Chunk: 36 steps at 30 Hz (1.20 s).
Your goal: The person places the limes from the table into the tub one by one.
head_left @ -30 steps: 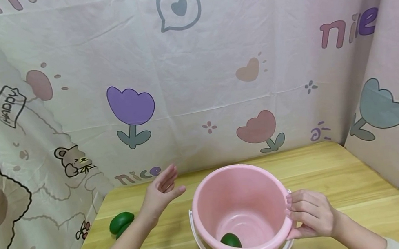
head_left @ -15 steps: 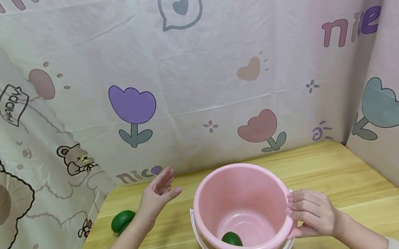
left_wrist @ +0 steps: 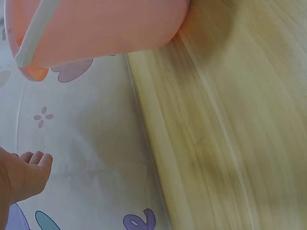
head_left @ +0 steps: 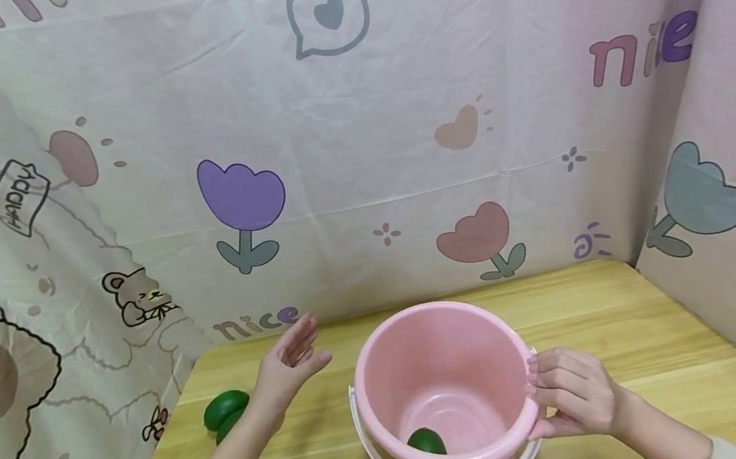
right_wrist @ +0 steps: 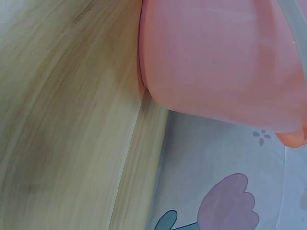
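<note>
A pink bucket (head_left: 451, 356) stands upright on the wooden table in the head view, its white handle (head_left: 369, 441) hanging down around the front. My right hand (head_left: 573, 391) grips its right rim, fingertips over the edge. Inside, on the bottom near the front wall, lies a dark green, smooth oval object (head_left: 426, 441). My left hand (head_left: 288, 363) is held in the air left of the bucket, palm toward it, fingers fairly straight and holding nothing. In the left wrist view that hand (left_wrist: 29, 175) shows apart from the bucket (left_wrist: 110, 28).
Left of my left forearm, two dark green oval objects (head_left: 226, 408) lie close together on the table (head_left: 588, 303), one partly hidden by the arm. A printed cloth (head_left: 359, 147) hangs behind the table's back edge and along both sides.
My left hand has drifted slightly left and down, away from the bucket. The right hand keeps its grip on the rim, and the bucket and green objects stay in place.
</note>
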### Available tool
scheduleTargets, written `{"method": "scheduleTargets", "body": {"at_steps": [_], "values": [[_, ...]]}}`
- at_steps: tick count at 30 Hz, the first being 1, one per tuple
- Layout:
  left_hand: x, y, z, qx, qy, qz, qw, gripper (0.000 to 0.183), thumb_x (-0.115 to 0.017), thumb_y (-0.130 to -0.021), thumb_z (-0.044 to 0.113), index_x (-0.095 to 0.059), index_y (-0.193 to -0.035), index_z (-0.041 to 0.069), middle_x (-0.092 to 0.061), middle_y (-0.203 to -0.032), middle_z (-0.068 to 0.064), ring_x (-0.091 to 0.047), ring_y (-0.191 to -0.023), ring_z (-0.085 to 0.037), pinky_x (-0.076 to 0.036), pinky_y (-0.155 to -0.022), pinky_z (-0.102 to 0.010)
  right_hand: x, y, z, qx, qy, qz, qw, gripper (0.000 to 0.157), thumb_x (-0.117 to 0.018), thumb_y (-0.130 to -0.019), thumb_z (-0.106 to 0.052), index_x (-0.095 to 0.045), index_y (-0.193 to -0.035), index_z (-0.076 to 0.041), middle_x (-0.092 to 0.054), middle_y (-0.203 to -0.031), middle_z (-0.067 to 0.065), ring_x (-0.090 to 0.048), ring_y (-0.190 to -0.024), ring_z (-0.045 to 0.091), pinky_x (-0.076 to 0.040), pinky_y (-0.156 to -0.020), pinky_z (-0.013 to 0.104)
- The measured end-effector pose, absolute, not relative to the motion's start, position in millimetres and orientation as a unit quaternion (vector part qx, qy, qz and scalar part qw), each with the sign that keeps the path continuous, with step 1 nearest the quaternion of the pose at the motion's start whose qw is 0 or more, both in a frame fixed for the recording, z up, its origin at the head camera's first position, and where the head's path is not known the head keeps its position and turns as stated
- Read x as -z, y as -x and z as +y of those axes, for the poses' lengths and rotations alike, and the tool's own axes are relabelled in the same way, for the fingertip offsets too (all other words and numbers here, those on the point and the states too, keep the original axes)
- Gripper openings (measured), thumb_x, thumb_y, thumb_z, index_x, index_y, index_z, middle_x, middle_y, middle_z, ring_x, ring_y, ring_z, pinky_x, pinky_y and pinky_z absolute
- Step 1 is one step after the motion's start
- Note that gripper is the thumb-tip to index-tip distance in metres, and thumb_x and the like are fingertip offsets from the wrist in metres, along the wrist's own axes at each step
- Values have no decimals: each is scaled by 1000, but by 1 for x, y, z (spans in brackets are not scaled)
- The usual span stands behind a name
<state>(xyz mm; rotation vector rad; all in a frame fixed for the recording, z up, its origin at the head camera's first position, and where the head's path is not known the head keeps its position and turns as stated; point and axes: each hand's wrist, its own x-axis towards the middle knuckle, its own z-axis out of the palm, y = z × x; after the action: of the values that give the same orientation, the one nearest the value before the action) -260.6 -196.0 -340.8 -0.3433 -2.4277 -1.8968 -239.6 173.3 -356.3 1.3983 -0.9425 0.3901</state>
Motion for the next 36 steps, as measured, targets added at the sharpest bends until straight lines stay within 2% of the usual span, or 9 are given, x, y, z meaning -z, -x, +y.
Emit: {"method": "scheduleTargets", "body": {"at_steps": [6, 11, 13, 17, 23, 27, 36], "values": [[348, 260, -200, 607, 97, -788, 25, 70, -70, -85, 11, -35, -145, 5, -39, -148, -12, -38, -135, -26, -35, -104, -30, 356, 240, 173, -171, -615, -416, 648, 45, -67, -85, -43, -62, -64, -3, -58, -58, 3, -54, -56, 17, -51, -53, 25], [352, 260, -204, 608, 82, -789, 26, 69, -70, -85, 11, -36, -145, 6, -40, -147, -12, -38, -135, -25, -39, -99, -20, 356, 240, 172, -171, -614, -414, 649, 45, -67, -86, -42, -61, -63, -3, -58, -58, 3, -54, -56, 17, -51, -53, 24], [354, 260, -206, 609, 74, -790, 25, 70, -71, -84, 12, -36, -145, 6, -40, -147, -11, -39, -135, -25, -39, -99, -19, 355, 240, 172, -172, -615, -412, 650, 45, -66, -86, -41, -61, -63, -3, -57, -58, 3, -54, -56, 17, -52, -53, 24], [357, 261, -210, 609, 64, -790, 25, 71, -72, -84, 12, -36, -145, 8, -40, -147, -11, -38, -135, -24, -37, -102, -24, 355, 240, 171, -173, -615, -410, 652, 45, -66, -86, -41, -60, -63, -3, -57, -58, 3, -54, -56, 17, -52, -54, 24], [364, 263, -217, 610, 48, -791, 21, 71, -71, -84, 12, -35, -145, 8, -38, -149, -10, -37, -135, -22, -37, -99, -17, 355, 239, 171, -174, -614, -407, 654, 45, -66, -86, -41, -60, -62, -3, -57, -58, 3, -54, -56, 17, -52, -54, 24], [368, 264, -220, 609, 41, -792, 16, 71, -70, -85, 14, -34, -146, 8, -37, -149, -10, -37, -136, -22, -36, -102, -21, 356, 239, 171, -173, -613, -407, 655, 45, -66, -86, -41, -61, -62, -3, -57, -58, 3, -54, -57, 17, -52, -54, 24], [372, 267, -221, 611, 42, -791, 21, 71, -71, -85, 14, -35, -145, 7, -37, -149, -10, -37, -136, -22, -37, -94, -9, 356, 239, 171, -172, -611, -410, 655, 46, -66, -87, -41, -61, -63, -2, -58, -59, 4, -54, -57, 17, -52, -54, 24]]}}
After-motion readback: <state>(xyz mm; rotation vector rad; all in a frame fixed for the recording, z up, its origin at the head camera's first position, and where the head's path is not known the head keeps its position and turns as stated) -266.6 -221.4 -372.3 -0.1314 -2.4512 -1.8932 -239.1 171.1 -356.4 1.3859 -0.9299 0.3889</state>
